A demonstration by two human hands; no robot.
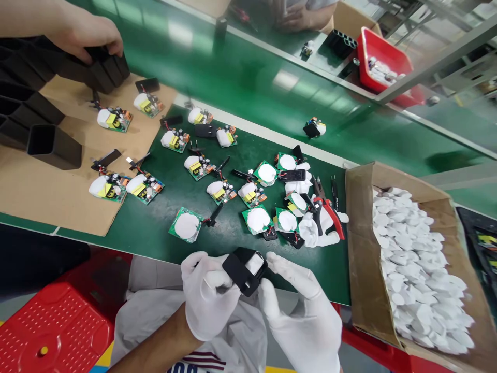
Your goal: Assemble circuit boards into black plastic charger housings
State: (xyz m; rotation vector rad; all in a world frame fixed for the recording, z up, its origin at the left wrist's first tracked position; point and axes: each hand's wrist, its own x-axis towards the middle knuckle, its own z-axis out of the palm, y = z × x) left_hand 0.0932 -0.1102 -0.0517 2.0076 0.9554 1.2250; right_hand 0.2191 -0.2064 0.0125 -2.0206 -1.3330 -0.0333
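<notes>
My left hand [209, 296], in a white glove, is closed around a black plastic case [241, 267] above the table's front edge. A white pad [255, 263] shows at the case's right end, beside a black flap. My right hand [305, 311], also gloved, has thumb and forefinger spread at that end; whether the tips touch it I cannot tell. Just beyond lie a circuit board with a round white pad [186, 226] and another such board [258, 219]. Red-handled pliers [333, 217] rest on a white glove [310, 230] to the right.
Several wired circuit boards [144, 187] spread across the green table and cardboard sheet [77, 199]. Black tubular cases [54, 147] stand at left, where another person's hand [91, 36] grasps some. A cardboard box [359, 259] of white pads stands right; a red stool [58, 326] is lower left.
</notes>
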